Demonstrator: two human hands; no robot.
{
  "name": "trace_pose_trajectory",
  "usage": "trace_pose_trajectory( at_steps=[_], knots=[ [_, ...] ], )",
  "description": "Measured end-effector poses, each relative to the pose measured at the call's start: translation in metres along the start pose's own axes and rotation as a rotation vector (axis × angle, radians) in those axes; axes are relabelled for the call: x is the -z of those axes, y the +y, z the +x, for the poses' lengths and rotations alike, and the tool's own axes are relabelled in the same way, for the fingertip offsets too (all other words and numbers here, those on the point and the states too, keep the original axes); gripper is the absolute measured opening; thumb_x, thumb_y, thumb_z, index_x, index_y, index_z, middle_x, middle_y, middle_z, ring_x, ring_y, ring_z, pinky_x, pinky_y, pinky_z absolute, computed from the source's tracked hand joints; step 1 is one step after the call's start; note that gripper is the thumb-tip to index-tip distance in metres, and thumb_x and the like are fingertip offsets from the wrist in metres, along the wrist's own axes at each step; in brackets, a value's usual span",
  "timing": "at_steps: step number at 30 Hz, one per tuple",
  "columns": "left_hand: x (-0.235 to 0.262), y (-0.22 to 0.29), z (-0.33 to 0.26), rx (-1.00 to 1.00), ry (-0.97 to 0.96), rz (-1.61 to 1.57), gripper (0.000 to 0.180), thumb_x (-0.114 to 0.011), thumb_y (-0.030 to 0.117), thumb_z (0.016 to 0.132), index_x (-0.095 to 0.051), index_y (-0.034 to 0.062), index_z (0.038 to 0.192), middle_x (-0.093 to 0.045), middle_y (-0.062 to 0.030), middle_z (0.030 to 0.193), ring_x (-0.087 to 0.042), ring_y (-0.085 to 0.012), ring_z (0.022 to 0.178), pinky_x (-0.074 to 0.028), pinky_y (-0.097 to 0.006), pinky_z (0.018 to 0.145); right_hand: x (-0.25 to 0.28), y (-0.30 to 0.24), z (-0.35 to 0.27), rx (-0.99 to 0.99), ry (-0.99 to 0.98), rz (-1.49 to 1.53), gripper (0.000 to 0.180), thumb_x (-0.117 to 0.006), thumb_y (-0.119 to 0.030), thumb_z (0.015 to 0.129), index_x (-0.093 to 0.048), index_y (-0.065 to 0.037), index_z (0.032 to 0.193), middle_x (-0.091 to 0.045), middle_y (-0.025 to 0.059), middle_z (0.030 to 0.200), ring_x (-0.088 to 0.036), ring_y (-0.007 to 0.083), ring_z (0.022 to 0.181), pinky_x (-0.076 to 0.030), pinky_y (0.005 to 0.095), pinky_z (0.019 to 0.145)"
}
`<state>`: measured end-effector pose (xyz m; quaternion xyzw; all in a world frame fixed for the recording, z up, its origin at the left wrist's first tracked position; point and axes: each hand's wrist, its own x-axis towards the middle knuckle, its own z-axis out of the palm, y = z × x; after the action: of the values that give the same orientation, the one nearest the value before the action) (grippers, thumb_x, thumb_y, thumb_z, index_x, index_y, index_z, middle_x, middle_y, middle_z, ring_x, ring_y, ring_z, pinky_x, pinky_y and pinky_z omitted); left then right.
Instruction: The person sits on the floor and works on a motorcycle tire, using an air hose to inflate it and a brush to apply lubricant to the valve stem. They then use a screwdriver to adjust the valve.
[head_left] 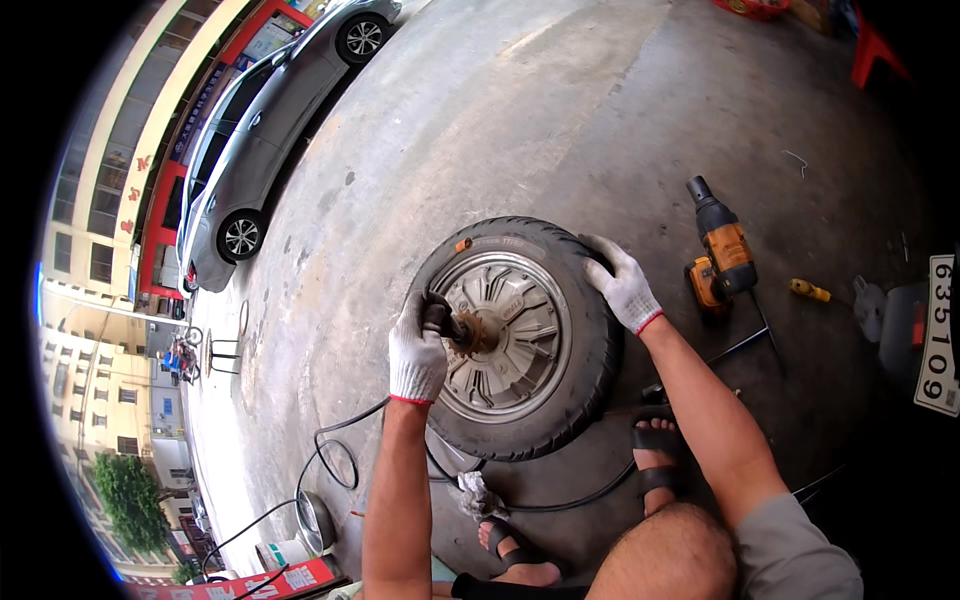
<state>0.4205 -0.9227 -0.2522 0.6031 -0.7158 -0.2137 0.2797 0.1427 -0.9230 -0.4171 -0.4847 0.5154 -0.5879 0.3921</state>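
Note:
A motor wheel with a black tyre (592,375) and a silver hub (535,330) is in front of me, its axle side facing up toward me. My gloved left hand (418,352) is closed around the dark axle (463,333) that sticks out of the hub's middle; a rusty toothed ring (486,332) surrounds the axle's base. My gloved right hand (624,284) grips the tyre's upper right edge, its fingers curved over the rubber. An orange tag (463,245) shows on the upper sidewall. The underside of the wheel is hidden.
Right of the wheel, a black-and-orange cordless impact wrench (727,243) lies on the concrete near a metal bar (735,346) and a yellow-handled tool (810,290). A black hose (345,470) loops below, past a crumpled cloth (480,496) by my feet. A grey car (255,130) stands far left.

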Motion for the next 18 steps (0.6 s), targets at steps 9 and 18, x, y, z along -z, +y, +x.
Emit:
trace_pose_trajectory(
  at_steps=[9,18],
  knots=[
    [0.003,-0.004,-0.003,0.049,-0.057,-0.323,0.02,-0.046,0.007,0.104,-0.063,-0.0011,0.112,-0.072,-0.0089,0.09,-0.066,-0.0147,0.078,-0.055,-0.031,0.071,0.009,-0.011,-0.018,0.038,0.083,-0.233,0.037,-0.063,-0.02,0.093,-0.065,0.0,0.124,-0.068,0.0204,0.121,-0.063,0.0336,0.115,-0.048,0.038,0.1],
    [0.131,-0.003,-0.072,0.065,-0.26,0.192,0.043,-0.06,0.016,0.099,-0.053,-0.0003,0.138,-0.063,-0.0207,0.134,-0.062,-0.0284,0.124,-0.049,-0.037,0.104,0.074,0.023,-0.152,-0.374,0.111,-0.135,0.013,-0.064,-0.009,0.093,-0.065,0.004,0.092,-0.067,0.0114,0.077,-0.064,0.0167,0.071,-0.051,0.0343,0.068]
  ],
)
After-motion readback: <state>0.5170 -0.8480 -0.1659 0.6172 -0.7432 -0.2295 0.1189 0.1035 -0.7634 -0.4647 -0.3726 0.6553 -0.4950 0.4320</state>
